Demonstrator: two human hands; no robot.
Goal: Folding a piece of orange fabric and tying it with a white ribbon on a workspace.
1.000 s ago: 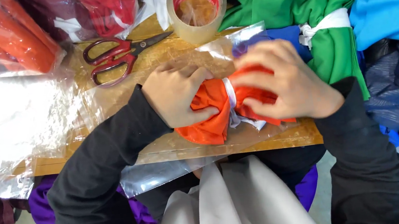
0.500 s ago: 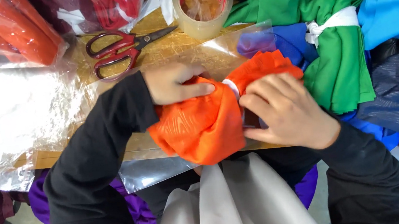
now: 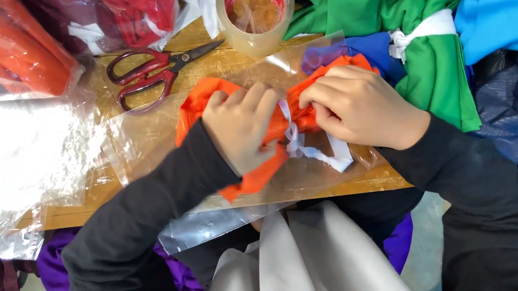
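An orange cloth bundle (image 3: 203,103), tied round its middle with a white strip (image 3: 323,152), lies on a clear plastic bag (image 3: 138,138) on the wooden table (image 3: 106,199). My left hand (image 3: 242,126) presses down and grips the left half of the bundle. My right hand (image 3: 360,105) grips the right half, just beside the white tie. The loose ends of the strip trail toward me below my hands.
Red-handled scissors (image 3: 146,73) and a roll of clear packing tape (image 3: 255,7) lie behind the bundle. Bagged orange and red cloth (image 3: 6,48) sits at the back left. Green (image 3: 415,18) and blue (image 3: 515,12) cloth bundles pile up on the right. Crumpled clear plastic (image 3: 7,158) covers the left.
The orange bundle was turned and set back flat on the plastic bag. Both hands shifted over it and now grip either side of the white tie.
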